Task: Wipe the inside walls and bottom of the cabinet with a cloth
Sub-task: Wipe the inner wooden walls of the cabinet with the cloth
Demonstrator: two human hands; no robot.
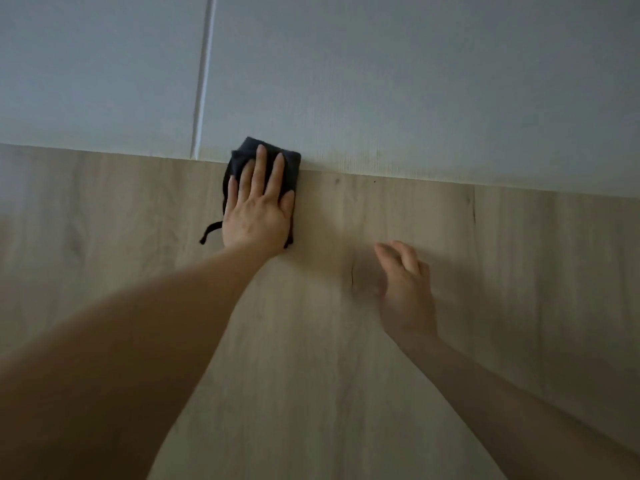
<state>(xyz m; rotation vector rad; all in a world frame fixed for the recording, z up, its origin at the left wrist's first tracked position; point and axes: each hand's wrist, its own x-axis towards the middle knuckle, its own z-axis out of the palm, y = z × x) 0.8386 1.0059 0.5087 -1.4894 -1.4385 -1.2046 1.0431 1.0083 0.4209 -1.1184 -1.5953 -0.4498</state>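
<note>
Head view looks down into the cabinet, where the left hand [256, 213] presses a folded dark, almost black cloth [292, 168] flat against the pale wood-grain bottom panel [311, 375], fingers straight and spread on top of it. The cloth sits right in the seam where the bottom meets the grey-white back wall [415, 81], its far edge lapping up onto that wall. The right hand [405, 289] hovers or rests nearby on the wood, fingers loosely curled, holding nothing. She looks to be wiping the bottom's back edge; the next stroke probably wants steady downward pressure along the seam, towards the unwiped stretch on the right.
</note>
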